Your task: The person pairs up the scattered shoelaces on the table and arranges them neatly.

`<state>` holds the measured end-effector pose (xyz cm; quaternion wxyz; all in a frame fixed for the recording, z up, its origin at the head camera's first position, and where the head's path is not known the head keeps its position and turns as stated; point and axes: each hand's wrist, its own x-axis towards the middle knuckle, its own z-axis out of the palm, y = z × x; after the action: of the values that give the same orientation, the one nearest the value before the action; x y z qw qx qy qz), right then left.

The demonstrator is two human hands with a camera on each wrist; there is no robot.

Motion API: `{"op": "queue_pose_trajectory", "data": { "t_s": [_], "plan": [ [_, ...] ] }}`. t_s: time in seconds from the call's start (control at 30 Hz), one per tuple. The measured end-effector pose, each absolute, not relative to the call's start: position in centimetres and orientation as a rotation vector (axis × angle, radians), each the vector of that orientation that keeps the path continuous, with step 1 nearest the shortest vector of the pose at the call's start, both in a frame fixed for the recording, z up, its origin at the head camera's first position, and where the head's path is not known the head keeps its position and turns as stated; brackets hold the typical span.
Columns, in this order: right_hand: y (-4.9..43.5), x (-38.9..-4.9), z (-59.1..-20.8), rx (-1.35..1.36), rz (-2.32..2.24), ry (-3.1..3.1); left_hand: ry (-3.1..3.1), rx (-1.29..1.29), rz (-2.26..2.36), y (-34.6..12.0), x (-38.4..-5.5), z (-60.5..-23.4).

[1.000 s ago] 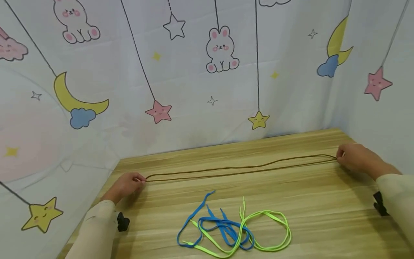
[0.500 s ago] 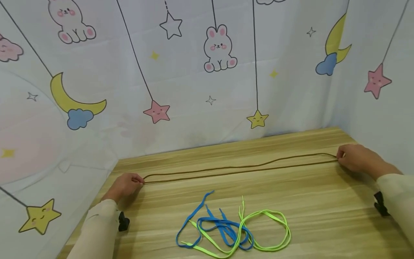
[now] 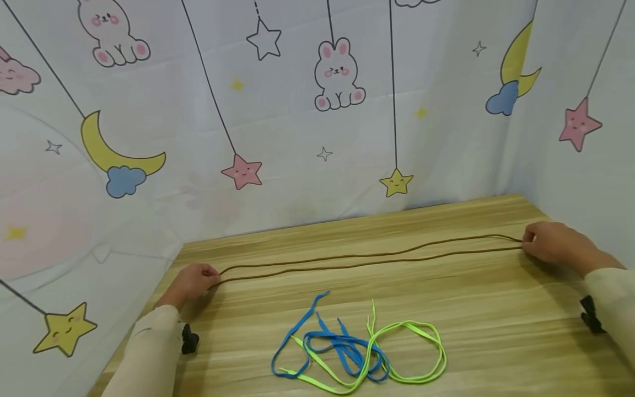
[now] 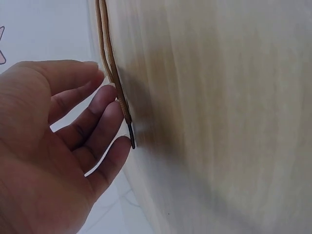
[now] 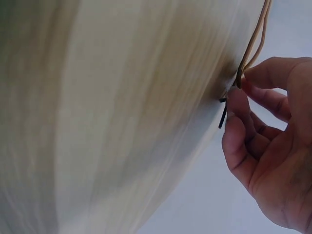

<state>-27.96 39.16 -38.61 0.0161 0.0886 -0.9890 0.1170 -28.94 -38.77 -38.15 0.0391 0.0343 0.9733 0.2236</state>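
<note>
Two strands of brown round shoelace point(image 3: 357, 260) stretch side by side across the back of the wooden table. At their left end my left hand point(image 3: 194, 282) has its fingers loosely bent, the fingertips against the lace and its dark tip point(image 4: 131, 136) in the left wrist view; no firm pinch shows. My right hand point(image 3: 555, 243) pinches the other end between thumb and fingers. Dark lace tips point(image 5: 223, 118) stick out past those fingers in the right wrist view. Closer to me lie a tangled blue shoelace point(image 3: 342, 339) and a lime-green shoelace point(image 3: 443, 353), partly overlapping.
The wooden table point(image 3: 486, 309) meets white curtains point(image 3: 292, 204) printed with bunnies, moons and stars at the back and both sides. Small black mounts point(image 3: 189, 339) sit at both wrists.
The near brown strand has sagged from straight to slightly wavy and lies further from the far strand. My right hand has shifted a little to the right. The left hand's fingers have loosened.
</note>
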Motion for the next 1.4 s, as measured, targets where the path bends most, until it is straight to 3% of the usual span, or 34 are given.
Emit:
{"op": "queue_pose_trajectory", "data": {
  "t_s": [0.27,0.5,0.9,1.4],
  "plan": [
    [38.2,-28.1,-38.3,0.267,0.315,-3.052,3.142,0.165,0.554,-37.7,-28.9,-38.5],
    [34.1,-27.4,-37.3,0.370,0.300,-2.977,3.226,0.272,0.554,-34.3,-28.3,-37.6],
    [26.8,-24.8,-37.4,0.541,0.374,-2.903,2.792,0.612,0.916,-25.6,-26.8,-37.5],
    [20.3,-24.2,-37.3,0.725,0.419,-2.806,2.658,0.776,0.646,-19.9,-24.8,-37.7]
  ]
}}
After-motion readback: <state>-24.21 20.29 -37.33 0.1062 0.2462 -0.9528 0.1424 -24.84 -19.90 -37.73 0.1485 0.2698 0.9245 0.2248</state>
